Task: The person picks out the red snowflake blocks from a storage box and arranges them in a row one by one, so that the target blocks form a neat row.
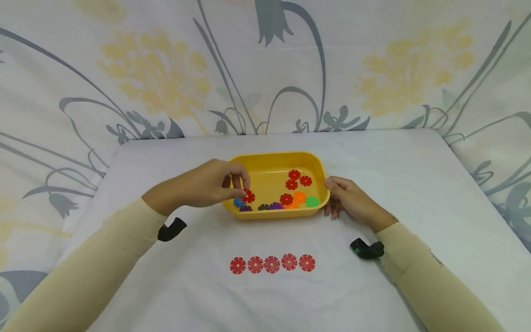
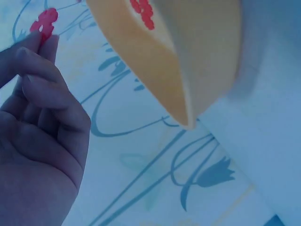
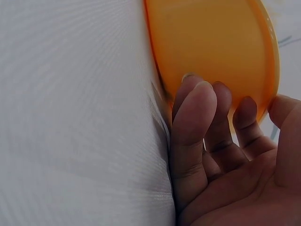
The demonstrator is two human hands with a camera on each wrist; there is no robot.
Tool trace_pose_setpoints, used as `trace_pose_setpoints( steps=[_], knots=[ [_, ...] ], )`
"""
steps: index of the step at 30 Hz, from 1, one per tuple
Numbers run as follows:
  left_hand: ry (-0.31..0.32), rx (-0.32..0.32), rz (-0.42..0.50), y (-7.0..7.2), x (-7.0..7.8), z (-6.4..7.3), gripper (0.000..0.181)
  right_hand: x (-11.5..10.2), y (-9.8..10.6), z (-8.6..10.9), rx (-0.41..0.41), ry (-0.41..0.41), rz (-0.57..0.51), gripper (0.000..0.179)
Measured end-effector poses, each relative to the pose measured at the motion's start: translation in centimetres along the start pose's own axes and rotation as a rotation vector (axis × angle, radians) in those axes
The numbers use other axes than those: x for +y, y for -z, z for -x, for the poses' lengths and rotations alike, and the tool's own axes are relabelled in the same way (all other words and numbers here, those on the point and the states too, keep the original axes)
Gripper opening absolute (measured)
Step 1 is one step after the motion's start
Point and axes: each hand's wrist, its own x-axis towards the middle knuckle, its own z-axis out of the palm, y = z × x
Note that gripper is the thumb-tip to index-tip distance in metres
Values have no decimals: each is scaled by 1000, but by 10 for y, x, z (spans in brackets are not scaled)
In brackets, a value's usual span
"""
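Between thumb and fingertip, my left hand (image 1: 215, 183) pinches a red notched plastic disc (image 1: 249, 196) over the left end of the yellow tray (image 1: 269, 160). In the left wrist view the same red disc (image 2: 45, 22) stands up from the fingertips, beside the tray wall (image 2: 214, 52). My right hand (image 1: 352, 200) grips the tray's right end, thumb at the rim and fingers against the outer wall (image 3: 211, 42). Inside the tray lie red discs (image 1: 292, 184), orange discs (image 1: 299, 197), a green disc (image 1: 312, 201), a blue disc (image 1: 238, 202) and purple discs (image 1: 275, 206).
Several red discs (image 1: 272, 264) lie in a side-by-side row on the white cloth (image 1: 199, 286), nearer to me than the tray. A patterned floral cloth (image 1: 265, 69) rises behind the table. Small black devices (image 1: 172, 229) are at both wrists.
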Motion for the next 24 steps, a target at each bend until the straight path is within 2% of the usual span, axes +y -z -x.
trace_pose_setpoints(
  steps=[4,9,17,20,24],
  knots=[
    [37,-35,69,-7,-7,29,12,-2,-1,-2,-9,2,4,46],
    [66,-95,148,-24,-20,49,10,-4,-1,1,10,-13,25,46],
    [177,-279,215,-63,-45,58,9,-4,0,2,16,-21,24,45],
    [203,-305,208,-72,-51,58,11,-4,0,1,12,-19,21,45],
    [219,-309,187,-76,-55,58,13,-3,0,0,10,-19,17,46]
  ],
)
